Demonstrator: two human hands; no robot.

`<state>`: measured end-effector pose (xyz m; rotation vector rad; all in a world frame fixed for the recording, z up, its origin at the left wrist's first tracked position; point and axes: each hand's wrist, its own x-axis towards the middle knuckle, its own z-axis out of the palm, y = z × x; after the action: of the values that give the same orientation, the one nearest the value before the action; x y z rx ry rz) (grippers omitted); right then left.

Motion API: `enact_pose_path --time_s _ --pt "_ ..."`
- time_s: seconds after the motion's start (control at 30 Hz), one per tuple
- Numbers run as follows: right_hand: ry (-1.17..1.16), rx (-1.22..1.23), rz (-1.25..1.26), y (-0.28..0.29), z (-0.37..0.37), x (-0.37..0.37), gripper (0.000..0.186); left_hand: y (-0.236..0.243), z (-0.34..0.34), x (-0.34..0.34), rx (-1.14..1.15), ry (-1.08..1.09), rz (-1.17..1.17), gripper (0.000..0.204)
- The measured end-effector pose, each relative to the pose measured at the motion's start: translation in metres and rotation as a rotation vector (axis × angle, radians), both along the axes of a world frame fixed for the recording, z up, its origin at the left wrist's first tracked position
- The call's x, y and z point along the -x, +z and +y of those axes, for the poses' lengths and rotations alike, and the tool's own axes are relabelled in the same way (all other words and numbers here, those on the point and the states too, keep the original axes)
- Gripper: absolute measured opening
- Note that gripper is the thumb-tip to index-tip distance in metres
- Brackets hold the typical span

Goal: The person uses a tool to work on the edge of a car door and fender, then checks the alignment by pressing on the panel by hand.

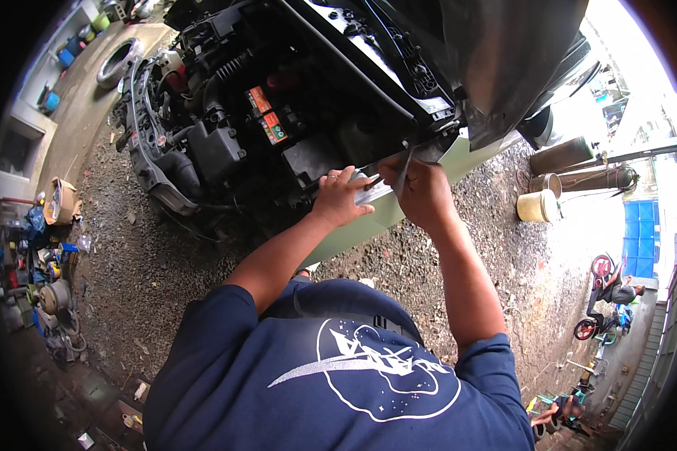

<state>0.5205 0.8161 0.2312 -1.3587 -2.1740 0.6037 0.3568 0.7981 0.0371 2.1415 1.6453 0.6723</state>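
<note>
My left hand rests on the top edge of a light green fender, thumb and fingers apart. Just right of it, my right hand is closed around a narrow grey metal tool, whose exact kind I cannot make out. A short dark rod shows between the two hands, against the fender's edge. Beyond the fingers lies the open engine bay, with a car battery bearing an orange label and a black box close to my left hand. Whatever the tool touches is hidden by my right hand.
A raised dark panel hangs over the far right. Gas cylinders and a cream bucket stand on the gravel at right. A tyre lies far left, clutter at near left. Two people and a motorcycle are at right.
</note>
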Motion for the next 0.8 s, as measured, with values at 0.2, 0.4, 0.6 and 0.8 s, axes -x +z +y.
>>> enact_pose_path --time_s 0.2,0.4,0.6,0.8 --pt "-0.088 -0.139 0.058 -0.002 0.001 0.002 0.011 -0.003 0.001 0.0 0.007 -0.013 -0.016 0.069" --pt "0.035 0.106 0.174 0.014 -0.001 0.007 0.01 -0.001 0.0 0.003 0.033 -0.014 -0.022 0.07" --pt "-0.042 -0.17 0.079 -0.012 -0.001 -0.001 0.008 0.001 0.001 -0.002 0.019 -0.008 -0.004 0.07" --pt "-0.153 -0.005 0.187 0.002 -0.005 0.008 0.017 -0.002 -0.002 0.001 -0.008 0.006 -0.002 0.069"
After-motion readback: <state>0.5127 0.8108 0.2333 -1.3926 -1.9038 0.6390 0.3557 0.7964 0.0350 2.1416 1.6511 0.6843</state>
